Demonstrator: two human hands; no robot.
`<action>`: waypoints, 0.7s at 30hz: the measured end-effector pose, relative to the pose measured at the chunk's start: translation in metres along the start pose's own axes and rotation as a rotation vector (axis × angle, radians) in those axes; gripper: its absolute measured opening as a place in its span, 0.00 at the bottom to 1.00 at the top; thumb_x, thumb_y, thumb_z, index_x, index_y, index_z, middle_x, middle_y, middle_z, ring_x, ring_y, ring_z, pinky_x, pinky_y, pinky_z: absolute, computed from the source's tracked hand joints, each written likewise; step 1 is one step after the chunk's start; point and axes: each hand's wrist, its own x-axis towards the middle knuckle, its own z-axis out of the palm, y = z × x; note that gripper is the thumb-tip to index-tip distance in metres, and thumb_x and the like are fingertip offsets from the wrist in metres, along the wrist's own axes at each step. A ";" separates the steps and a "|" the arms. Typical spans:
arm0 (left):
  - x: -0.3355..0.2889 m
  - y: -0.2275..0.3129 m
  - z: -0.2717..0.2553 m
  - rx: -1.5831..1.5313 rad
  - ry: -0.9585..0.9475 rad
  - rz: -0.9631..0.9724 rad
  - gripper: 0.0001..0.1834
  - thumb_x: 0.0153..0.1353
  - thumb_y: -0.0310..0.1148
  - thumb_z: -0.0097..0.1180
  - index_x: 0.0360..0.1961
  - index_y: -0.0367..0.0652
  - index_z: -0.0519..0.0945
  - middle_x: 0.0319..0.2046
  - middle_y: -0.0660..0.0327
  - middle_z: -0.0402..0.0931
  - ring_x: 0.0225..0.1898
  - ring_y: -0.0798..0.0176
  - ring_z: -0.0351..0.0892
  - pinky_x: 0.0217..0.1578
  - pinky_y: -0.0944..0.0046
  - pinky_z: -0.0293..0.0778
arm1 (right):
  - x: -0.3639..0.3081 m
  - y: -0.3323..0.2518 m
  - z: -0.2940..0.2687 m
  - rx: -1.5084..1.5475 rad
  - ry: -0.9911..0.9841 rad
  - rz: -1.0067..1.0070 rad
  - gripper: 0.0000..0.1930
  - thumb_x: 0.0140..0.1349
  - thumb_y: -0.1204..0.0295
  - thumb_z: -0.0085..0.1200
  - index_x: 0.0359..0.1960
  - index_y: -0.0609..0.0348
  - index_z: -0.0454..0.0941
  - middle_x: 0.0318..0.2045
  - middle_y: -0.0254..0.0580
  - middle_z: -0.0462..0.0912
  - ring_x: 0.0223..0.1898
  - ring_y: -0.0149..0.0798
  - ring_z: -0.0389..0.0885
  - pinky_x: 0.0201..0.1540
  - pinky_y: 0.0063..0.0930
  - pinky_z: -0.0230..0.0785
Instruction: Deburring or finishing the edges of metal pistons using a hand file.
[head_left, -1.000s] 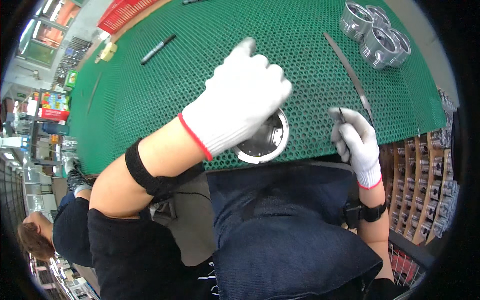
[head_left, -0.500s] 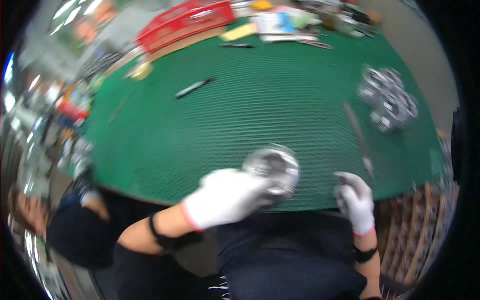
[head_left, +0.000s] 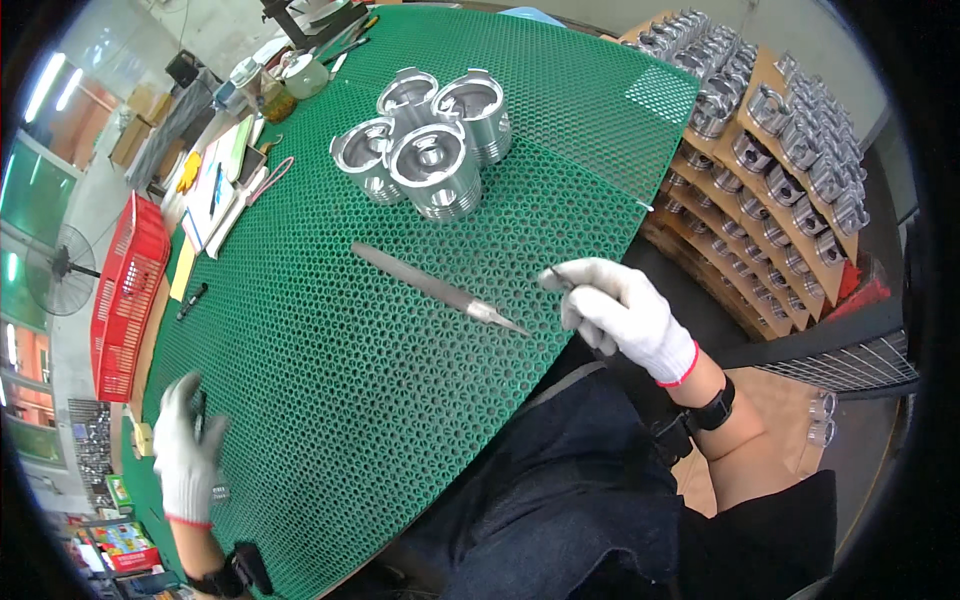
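Mat [head_left: 300,400] green, hole-patterned; pistons [head_left: 445,195] silver; file [head_left: 420,283] grey; basket [head_left: 125,310] red.

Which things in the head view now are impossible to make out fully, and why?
Head view, all:
Thin dark piece in the right hand: gloved fingers cover part.
Dark object at the left hand: thumb and fingers hide it partly.
Black stand: cut by the top edge.

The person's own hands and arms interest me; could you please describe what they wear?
The left hand and right hand wear white knit gloves, greyish in places, with red-edged cuffs. A black strap with a black box circles each forearm. A short black sleeve shows on the right arm.
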 end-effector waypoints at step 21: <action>0.283 0.253 0.096 0.072 -0.430 0.571 0.35 0.43 0.23 0.68 0.56 0.53 0.72 0.55 0.48 0.67 0.52 0.44 0.76 0.54 0.54 0.73 | 0.049 0.028 -0.024 -0.193 -0.007 -0.449 0.16 0.65 0.67 0.49 0.53 0.56 0.77 0.42 0.46 0.84 0.43 0.44 0.84 0.48 0.32 0.77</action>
